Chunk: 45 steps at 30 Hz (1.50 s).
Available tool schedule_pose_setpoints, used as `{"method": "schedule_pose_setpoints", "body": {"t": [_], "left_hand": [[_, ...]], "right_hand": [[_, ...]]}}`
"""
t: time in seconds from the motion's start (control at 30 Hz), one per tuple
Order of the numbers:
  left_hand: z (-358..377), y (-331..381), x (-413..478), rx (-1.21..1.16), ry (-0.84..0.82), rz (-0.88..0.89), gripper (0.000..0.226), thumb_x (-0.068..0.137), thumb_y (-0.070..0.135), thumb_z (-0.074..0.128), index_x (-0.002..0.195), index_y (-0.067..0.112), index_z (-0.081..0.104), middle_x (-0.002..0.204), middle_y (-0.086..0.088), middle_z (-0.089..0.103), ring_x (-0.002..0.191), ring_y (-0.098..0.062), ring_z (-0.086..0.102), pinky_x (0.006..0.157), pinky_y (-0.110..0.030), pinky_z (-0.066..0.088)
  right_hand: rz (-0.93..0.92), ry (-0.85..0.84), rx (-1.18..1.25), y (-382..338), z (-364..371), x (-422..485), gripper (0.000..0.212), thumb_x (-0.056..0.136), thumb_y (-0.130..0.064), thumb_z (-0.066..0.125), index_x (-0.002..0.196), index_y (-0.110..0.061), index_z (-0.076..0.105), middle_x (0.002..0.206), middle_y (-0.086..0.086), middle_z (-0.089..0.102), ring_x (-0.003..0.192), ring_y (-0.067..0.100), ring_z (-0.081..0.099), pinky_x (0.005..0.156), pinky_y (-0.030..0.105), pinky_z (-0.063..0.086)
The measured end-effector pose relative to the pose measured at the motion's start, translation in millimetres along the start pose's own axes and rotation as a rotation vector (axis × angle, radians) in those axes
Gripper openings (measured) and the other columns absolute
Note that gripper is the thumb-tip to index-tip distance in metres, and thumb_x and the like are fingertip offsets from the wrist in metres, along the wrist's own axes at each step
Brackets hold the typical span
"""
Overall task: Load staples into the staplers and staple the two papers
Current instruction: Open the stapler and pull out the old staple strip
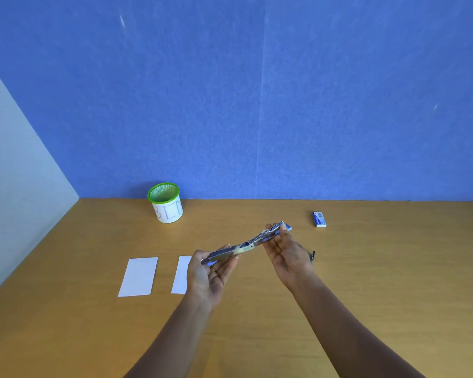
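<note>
A silver and blue stapler [245, 246] is swung fully open and held flat above the wooden table [366, 282]. My left hand [212, 271] grips its lower left end, and my right hand [287, 249] holds its upper right end between thumb and fingers. Two white papers lie on the table to the left: one whole [138, 276], the other [181, 274] partly hidden behind my left hand. A small blue and white staple box [319, 219] sits at the back right.
A green-rimmed mesh cup [166, 202] with a white label stands at the back left near the blue wall. A small dark object [313, 255] shows just right of my right wrist. A white wall bounds the table's left side.
</note>
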<state>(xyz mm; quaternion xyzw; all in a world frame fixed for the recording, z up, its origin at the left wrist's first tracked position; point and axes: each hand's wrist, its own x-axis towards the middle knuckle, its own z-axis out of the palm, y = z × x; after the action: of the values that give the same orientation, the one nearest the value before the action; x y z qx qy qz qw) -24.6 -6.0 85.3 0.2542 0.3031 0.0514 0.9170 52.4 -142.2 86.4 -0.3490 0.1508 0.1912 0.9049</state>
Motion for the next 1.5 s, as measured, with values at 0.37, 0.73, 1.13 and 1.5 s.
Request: {"method": "schedule_pose_setpoints", "body": {"t": [0.37,0.73,1.13,1.5], "left_hand": [[-4,-6,-2,0.313,-0.080,-0.160,0.028,0.090,0.018,0.047,0.087,-0.001,0.068,0.079,-0.018,0.073,0.063,-0.028,0.071,0.045,-0.022,0.055],[1,-5,0,0.479,-0.253,-0.179,0.031,0.093,0.030,0.049,0.100,0.006,0.069,0.080,-0.006,0.072,0.052,-0.006,0.058,0.044,-0.015,0.046],[7,-3,5,0.406,-0.230,-0.032,0.025,0.093,0.023,0.049,0.101,0.004,0.065,0.066,0.000,0.064,0.052,-0.008,0.053,0.045,-0.019,0.045],[6,-6,4,0.390,-0.210,-0.003,0.018,0.088,0.021,0.057,0.087,0.005,0.064,0.064,-0.003,0.064,0.047,-0.010,0.054,0.043,-0.020,0.046]], "right_hand": [[0.072,-0.061,-0.111,-3,4,4,0.022,0.096,-0.019,0.046,0.096,-0.002,0.060,0.089,0.009,0.068,0.081,0.017,0.064,0.058,0.023,0.058],[0.104,-0.176,-0.421,1,19,-2,0.028,0.101,-0.018,0.035,0.107,-0.002,0.058,0.091,0.007,0.067,0.077,0.016,0.061,0.067,0.025,0.053],[-0.513,-0.083,-1.077,11,28,-5,0.025,0.090,-0.009,0.056,0.115,-0.009,0.059,0.098,0.005,0.066,0.085,0.017,0.064,0.078,0.023,0.054],[-0.743,-0.135,-1.511,11,31,-7,0.030,0.089,-0.021,0.059,0.119,-0.020,0.059,0.119,-0.007,0.057,0.094,0.008,0.058,0.071,0.021,0.043]]}}
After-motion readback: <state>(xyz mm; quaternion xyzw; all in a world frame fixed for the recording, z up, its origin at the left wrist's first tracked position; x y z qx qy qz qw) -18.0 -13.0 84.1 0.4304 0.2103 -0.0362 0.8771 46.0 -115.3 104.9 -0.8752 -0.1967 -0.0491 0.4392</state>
